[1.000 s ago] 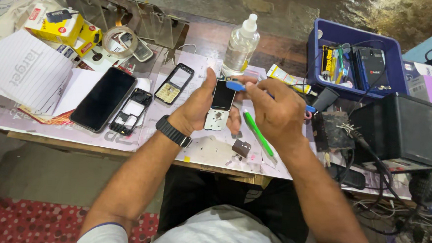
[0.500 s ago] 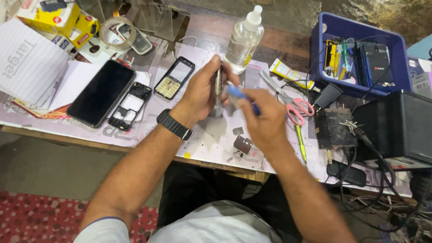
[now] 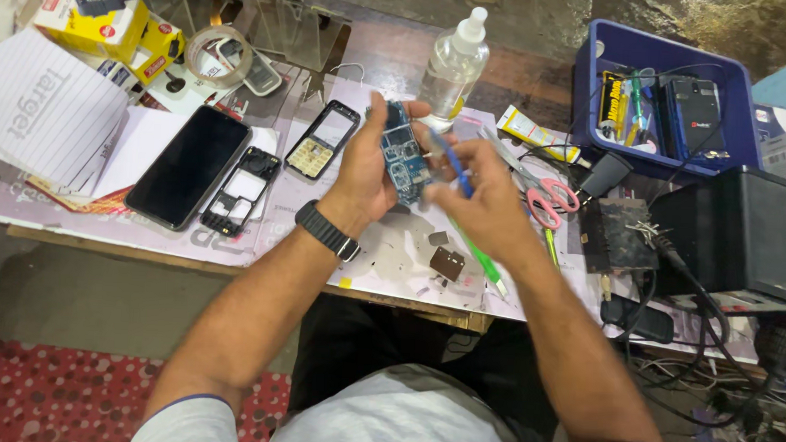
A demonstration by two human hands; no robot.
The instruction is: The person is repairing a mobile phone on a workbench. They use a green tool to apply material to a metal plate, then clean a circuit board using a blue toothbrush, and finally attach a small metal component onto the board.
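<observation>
Currently, from the head view, the left hand (image 3: 364,170) is clamped around a small phone circuit board (image 3: 405,154), held upright above the bench mat (image 3: 382,256), bare blue side toward the person. The right hand (image 3: 492,204) is pinched shut on a thin blue tool (image 3: 450,161), its tip at or very near the board's right edge; whether it actually touches cannot be told. The two hands are close together, nearly meeting at the board.

Judged step: working the board with the tool, probing or prying at its edge. The next move would seem to call for a steady left grip and short, controlled strokes from the right, since the board is held in the air with nothing beneath it.

Room to move: directly below the hands lie small loose parts (image 3: 447,261) and a green stick (image 3: 480,261). Left of the left hand sit a keypad phone shell (image 3: 323,139), an empty frame (image 3: 238,190) and a black smartphone (image 3: 190,165). Just beyond the hands stands a clear bottle (image 3: 453,67), near enough to be knocked. Right of the right hand lie pink-handled scissors (image 3: 551,195), then a blue tray (image 3: 587,106). The bench edge runs close under the forearms.
</observation>
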